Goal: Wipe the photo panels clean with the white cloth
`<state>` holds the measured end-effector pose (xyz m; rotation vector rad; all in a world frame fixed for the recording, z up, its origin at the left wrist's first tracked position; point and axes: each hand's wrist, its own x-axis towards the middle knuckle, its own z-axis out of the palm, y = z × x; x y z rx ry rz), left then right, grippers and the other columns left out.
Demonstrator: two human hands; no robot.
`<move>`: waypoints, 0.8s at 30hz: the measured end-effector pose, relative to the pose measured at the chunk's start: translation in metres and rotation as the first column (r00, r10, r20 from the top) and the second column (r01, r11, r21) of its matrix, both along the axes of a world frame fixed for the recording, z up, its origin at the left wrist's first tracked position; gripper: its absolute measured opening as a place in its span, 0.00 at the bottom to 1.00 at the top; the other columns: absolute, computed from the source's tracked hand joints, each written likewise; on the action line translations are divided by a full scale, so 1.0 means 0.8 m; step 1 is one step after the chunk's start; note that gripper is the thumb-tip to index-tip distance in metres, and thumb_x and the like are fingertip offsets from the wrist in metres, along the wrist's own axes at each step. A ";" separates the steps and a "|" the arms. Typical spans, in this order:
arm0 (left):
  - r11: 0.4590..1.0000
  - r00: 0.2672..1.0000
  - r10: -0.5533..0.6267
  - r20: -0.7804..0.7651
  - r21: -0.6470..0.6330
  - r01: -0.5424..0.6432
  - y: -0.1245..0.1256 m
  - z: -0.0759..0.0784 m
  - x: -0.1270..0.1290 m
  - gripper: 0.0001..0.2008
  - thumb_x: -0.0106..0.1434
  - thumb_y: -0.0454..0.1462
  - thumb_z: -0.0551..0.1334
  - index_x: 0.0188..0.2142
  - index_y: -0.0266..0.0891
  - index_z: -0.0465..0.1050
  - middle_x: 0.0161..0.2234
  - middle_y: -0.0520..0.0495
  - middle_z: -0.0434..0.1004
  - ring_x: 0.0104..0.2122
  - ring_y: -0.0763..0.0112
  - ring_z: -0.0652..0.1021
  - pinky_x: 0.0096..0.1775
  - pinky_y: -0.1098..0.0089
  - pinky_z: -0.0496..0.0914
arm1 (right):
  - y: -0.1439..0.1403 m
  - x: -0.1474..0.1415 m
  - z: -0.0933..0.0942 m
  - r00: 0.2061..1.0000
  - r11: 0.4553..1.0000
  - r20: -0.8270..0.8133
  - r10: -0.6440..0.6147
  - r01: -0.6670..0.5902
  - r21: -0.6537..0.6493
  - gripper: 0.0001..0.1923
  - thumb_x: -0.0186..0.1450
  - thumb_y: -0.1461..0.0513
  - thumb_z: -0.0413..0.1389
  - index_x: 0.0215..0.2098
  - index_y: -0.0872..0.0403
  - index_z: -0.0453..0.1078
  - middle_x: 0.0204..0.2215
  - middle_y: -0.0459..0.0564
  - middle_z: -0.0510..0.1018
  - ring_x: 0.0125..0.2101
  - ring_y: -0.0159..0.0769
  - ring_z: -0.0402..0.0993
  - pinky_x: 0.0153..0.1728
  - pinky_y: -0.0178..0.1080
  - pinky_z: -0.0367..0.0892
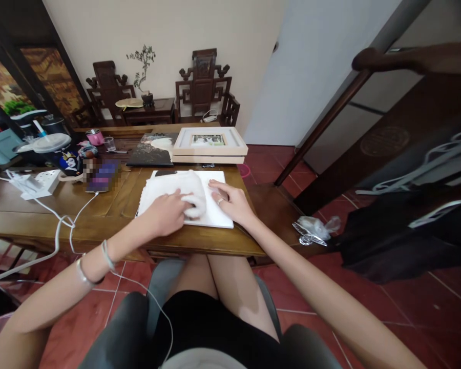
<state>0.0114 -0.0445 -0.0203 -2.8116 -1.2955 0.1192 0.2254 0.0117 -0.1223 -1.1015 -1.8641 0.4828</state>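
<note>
On the wooden table in front of me lies a flat white board with a dark patch at its far left. A white fluffy cloth covers much of its left and middle. My left hand is closed on the cloth, its fingers curled into a bunched fold; the fingertips are partly hidden. Flat against the board's right side rests my right hand, thumb and fingers apart, with a ring on one finger. It holds nothing.
Beyond the board are a pale picture frame and a dark picture panel. At left stand a power strip, a phone on a cable, a glass and a pink cup. A wooden stair rail rises at right.
</note>
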 end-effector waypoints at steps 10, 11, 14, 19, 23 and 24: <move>0.998 0.997 -0.053 0.062 0.033 0.051 0.127 -0.020 0.007 0.22 0.58 0.25 0.50 0.45 0.38 0.76 0.56 0.41 0.73 0.61 0.54 0.66 0.57 0.54 0.63 | 0.003 0.002 -0.005 0.997 1.000 0.079 0.013 -0.015 0.023 0.15 0.69 0.56 0.55 0.51 0.53 0.69 0.53 0.54 0.72 0.49 0.42 0.71 0.49 0.51 0.69; 0.998 0.996 -0.059 0.062 0.028 0.058 0.126 -0.020 0.008 0.22 0.58 0.24 0.50 0.45 0.38 0.76 0.57 0.42 0.72 0.62 0.53 0.64 0.57 0.52 0.62 | 0.003 0.002 -0.005 0.997 1.000 0.081 0.013 -0.015 0.023 0.15 0.69 0.56 0.55 0.51 0.53 0.69 0.53 0.54 0.72 0.49 0.43 0.71 0.49 0.51 0.69; 0.997 0.996 -0.081 0.049 0.002 0.081 0.104 -0.018 0.010 0.22 0.57 0.23 0.50 0.44 0.37 0.76 0.60 0.41 0.70 0.64 0.53 0.61 0.58 0.50 0.61 | 0.003 0.003 -0.004 0.996 1.000 0.088 0.011 -0.013 0.022 0.15 0.69 0.56 0.55 0.51 0.53 0.69 0.53 0.54 0.72 0.49 0.43 0.71 0.49 0.52 0.69; 0.990 0.992 -0.129 0.013 -0.049 0.129 0.025 -0.011 0.002 0.24 0.55 0.22 0.51 0.45 0.39 0.76 0.65 0.44 0.61 0.66 0.50 0.58 0.58 0.47 0.61 | 0.002 0.002 -0.002 0.996 1.000 0.091 0.003 -0.006 0.025 0.15 0.69 0.56 0.56 0.52 0.53 0.69 0.53 0.54 0.72 0.49 0.43 0.71 0.49 0.51 0.69; 0.978 0.981 -0.193 -0.018 -0.082 0.191 -0.039 -0.007 -0.008 0.27 0.53 0.23 0.54 0.49 0.41 0.75 0.67 0.46 0.56 0.67 0.45 0.54 0.61 0.43 0.58 | 0.002 0.002 -0.002 0.996 0.999 0.088 0.013 -0.015 0.029 0.15 0.69 0.56 0.55 0.52 0.53 0.69 0.53 0.54 0.71 0.49 0.43 0.71 0.49 0.51 0.69; 0.976 0.980 -0.200 -0.016 -0.089 0.198 -0.050 -0.006 -0.010 0.26 0.53 0.23 0.54 0.49 0.41 0.75 0.67 0.47 0.56 0.67 0.45 0.54 0.61 0.43 0.58 | 0.002 0.003 -0.002 0.996 0.999 0.088 0.018 -0.020 0.028 0.15 0.69 0.56 0.55 0.52 0.53 0.69 0.53 0.54 0.71 0.49 0.43 0.71 0.49 0.51 0.69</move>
